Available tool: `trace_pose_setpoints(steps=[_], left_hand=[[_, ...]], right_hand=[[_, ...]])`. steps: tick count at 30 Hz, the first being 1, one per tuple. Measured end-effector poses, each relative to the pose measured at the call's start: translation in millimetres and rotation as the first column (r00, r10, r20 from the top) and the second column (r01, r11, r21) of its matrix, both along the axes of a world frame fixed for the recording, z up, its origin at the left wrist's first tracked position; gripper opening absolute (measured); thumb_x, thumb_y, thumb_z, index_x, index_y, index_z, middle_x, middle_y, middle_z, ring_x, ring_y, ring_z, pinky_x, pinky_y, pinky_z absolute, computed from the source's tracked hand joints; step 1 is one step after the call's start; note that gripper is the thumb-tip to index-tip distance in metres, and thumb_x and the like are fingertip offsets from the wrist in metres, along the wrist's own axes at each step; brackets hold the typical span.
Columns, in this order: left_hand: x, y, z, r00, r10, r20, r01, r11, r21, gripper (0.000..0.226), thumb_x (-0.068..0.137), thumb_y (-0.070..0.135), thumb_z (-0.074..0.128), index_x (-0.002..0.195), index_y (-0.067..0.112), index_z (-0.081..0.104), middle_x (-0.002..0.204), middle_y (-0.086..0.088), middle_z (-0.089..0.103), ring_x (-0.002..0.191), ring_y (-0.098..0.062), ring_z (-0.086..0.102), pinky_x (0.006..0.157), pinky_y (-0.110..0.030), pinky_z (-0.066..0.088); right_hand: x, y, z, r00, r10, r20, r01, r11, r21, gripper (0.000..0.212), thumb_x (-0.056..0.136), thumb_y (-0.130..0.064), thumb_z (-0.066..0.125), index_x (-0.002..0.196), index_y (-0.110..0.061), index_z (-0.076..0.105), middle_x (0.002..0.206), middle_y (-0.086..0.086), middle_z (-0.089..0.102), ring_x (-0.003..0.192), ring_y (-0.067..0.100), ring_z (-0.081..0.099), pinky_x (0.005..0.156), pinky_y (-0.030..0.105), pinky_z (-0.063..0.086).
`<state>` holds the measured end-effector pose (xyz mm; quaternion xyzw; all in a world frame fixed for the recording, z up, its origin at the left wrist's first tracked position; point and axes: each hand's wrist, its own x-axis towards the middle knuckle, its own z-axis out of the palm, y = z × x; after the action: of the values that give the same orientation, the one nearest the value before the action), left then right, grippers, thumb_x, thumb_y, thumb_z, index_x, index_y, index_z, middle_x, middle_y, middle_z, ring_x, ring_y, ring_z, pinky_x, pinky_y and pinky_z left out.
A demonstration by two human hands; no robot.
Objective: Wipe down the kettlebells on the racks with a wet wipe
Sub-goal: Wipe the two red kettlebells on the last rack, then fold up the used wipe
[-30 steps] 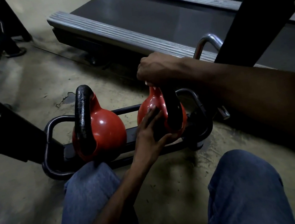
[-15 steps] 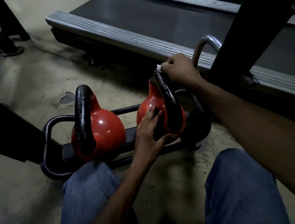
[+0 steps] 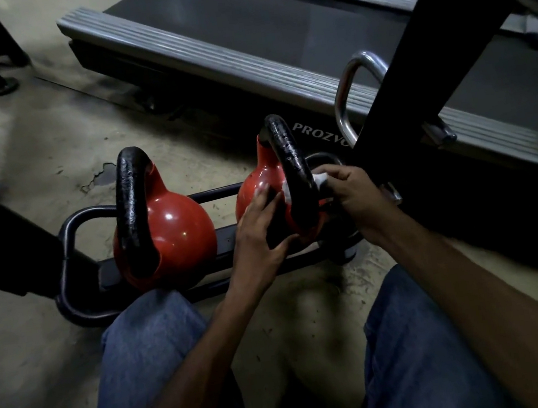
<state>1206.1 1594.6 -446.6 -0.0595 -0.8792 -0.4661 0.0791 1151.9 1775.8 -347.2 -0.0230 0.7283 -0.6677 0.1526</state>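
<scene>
To the left of the left hand, the left kettlebell [image 3: 174, 231] stands upright on the low black rack [image 3: 224, 237], red with a black handle and touched by neither hand. The left hand [image 3: 257, 226] lies flat against the near side of the right kettlebell [image 3: 257, 181], fingers straight and spread, thumb low on the red body, pressing and not gripping. Just to its right rises that kettlebell's black handle [image 3: 289, 159]. The right hand [image 3: 353, 195] comes in from the far side of the handle, fingers curled and pinching a white wipe [image 3: 321, 178] against the handle's lower part. Both forearms reach forward over knees in blue jeans [image 3: 150, 352]. The rack sits on a worn concrete floor [image 3: 27, 141]. Beyond the hands lies a treadmill [image 3: 234, 18] with grey ribbed rails, and above the right hand a black beam [image 3: 413, 62] slants across it.
</scene>
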Motion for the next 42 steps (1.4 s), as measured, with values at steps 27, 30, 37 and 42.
trace_pose_setpoints(steps=[27,30,37,42], left_hand=[[54,40,93,0.987,-0.157,0.029,0.14,0.94,0.311,0.052,0.099,0.039,0.063,0.143,0.012,0.056,0.136,0.003,0.064,0.124,-0.012,0.064,0.098,-0.039,0.058],[53,40,101,0.973,-0.204,0.103,0.146,0.901,0.409,0.036,0.099,0.021,0.065,0.133,0.009,0.063,0.124,-0.002,0.072,0.114,-0.018,0.07,0.093,-0.045,0.06],[54,49,129,0.93,-0.252,0.266,0.088,0.858,0.505,0.02,0.097,0.004,0.064,0.117,0.006,0.066,0.109,-0.011,0.073,0.098,-0.029,0.073,0.085,-0.046,0.062],[53,65,172,0.834,-0.265,0.485,-0.066,0.823,0.564,0.017,0.099,0.012,0.06,0.112,0.003,0.065,0.107,-0.016,0.072,0.092,-0.032,0.07,0.077,-0.037,0.06]], right_hand=[[77,34,-5,0.96,-0.107,-0.259,0.082,0.991,-0.106,0.009,0.098,-0.003,0.063,0.1,0.005,0.066,0.088,0.022,0.07,0.07,0.022,0.067,0.06,0.029,0.055],[79,40,-2,0.961,-0.099,-0.258,0.067,0.989,-0.13,0.01,0.097,-0.002,0.064,0.106,0.002,0.066,0.096,0.02,0.072,0.083,0.032,0.073,0.068,0.036,0.06],[96,50,20,0.966,-0.143,-0.216,0.099,0.974,-0.203,0.012,0.095,-0.003,0.069,0.105,0.001,0.068,0.094,0.017,0.074,0.08,0.032,0.075,0.068,0.037,0.062],[122,62,53,0.985,-0.172,-0.004,0.163,0.941,-0.297,0.026,0.085,0.008,0.062,0.108,0.0,0.071,0.109,0.015,0.075,0.1,0.025,0.074,0.079,0.033,0.06]])
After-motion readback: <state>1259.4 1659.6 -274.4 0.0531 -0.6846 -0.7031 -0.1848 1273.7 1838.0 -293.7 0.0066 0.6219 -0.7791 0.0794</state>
